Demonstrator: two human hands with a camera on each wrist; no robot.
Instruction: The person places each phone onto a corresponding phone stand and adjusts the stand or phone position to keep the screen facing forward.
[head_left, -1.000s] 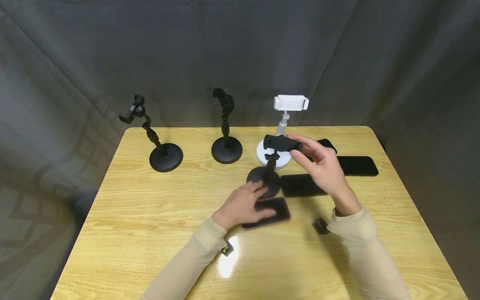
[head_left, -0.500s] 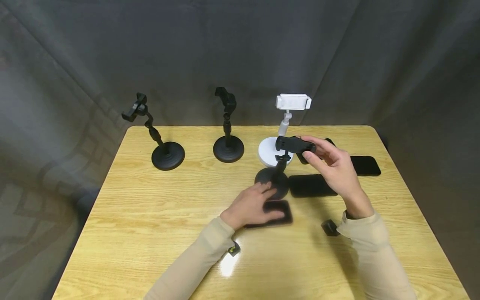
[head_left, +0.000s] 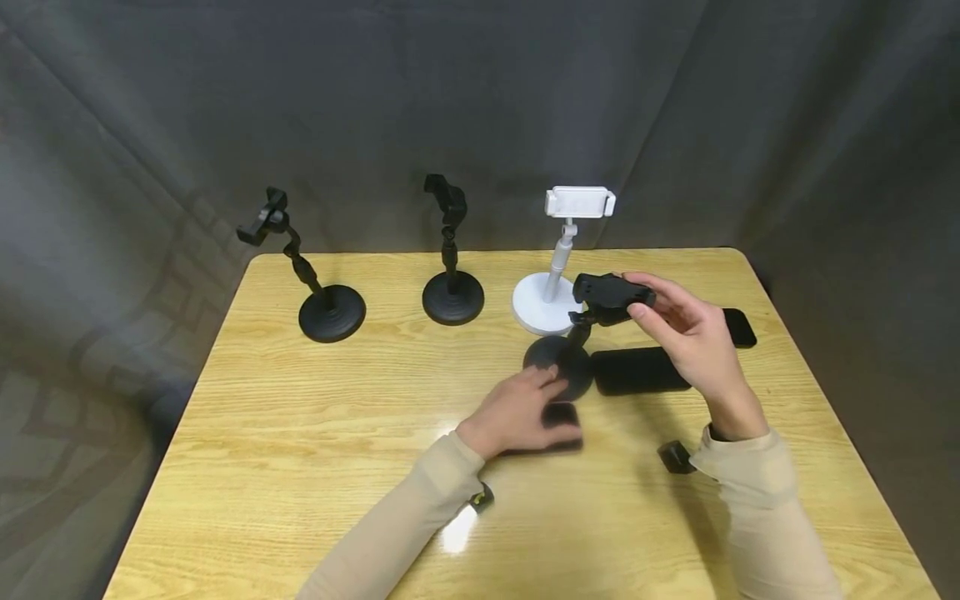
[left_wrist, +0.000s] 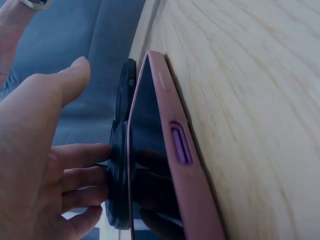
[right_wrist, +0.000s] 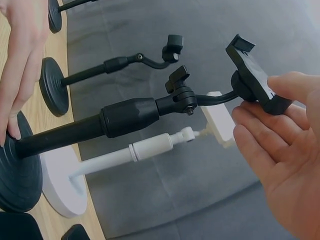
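Observation:
A black phone stand (head_left: pixel 581 333) with a round base stands right of the table's middle. My right hand (head_left: pixel 693 337) pinches its phone clamp (right_wrist: pixel 262 80) between thumb and fingers. Down on its round base (right_wrist: pixel 17 175) rest the fingertips of my left hand (head_left: pixel 517 412), fingers fairly straight. Under the left hand lies a dark-screened phone in a pink case (left_wrist: pixel 185 145), partly covered in the head view. Another black phone (head_left: pixel 639 372) lies against or very near the base's right side.
Behind stand a white phone stand (head_left: pixel 546 312) and two black ones, the middle stand (head_left: pixel 453 297) and the left stand (head_left: pixel 332 314). A further black phone (head_left: pixel 740 327) shows partly behind my right hand. A dark curtain (head_left: pixel 480 125) hangs beyond the wooden table (head_left: pixel 337 433).
Both hands have slid the black stand to the right, and its clamp has turned and tilted. The black phone beside the base has shifted right too. The pink-cased phone has stayed about in place.

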